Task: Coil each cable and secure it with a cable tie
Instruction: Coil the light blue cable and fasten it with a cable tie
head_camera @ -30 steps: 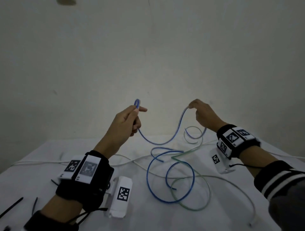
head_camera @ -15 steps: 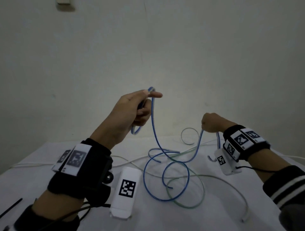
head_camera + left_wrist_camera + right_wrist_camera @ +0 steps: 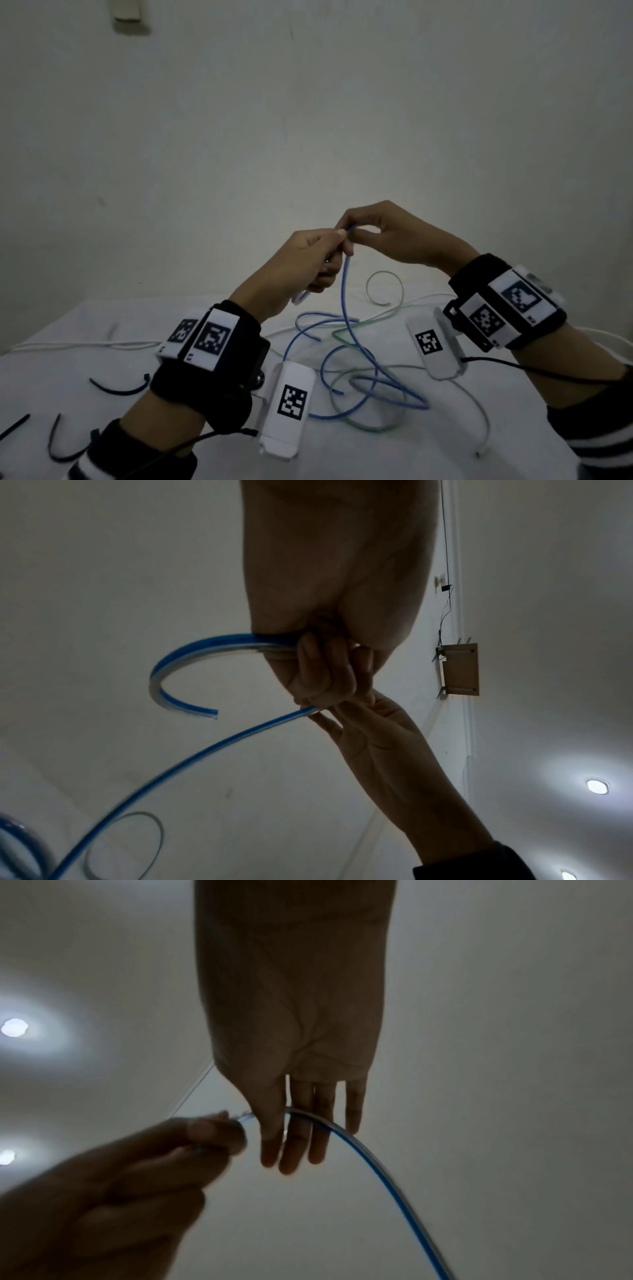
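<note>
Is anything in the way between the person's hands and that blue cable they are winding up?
Nothing visible is. The left hand already grips the blue cable, and the right hand pinches it right beside it. Lower down, the cable's loose loops lie crossed with a green cable on the table.

Head cam looks forward and down over both wrists at the table and wall. Wrist cams sit close under each palm, facing up toward the ceiling. All three share the hands' meeting point on the blue cable.
</note>
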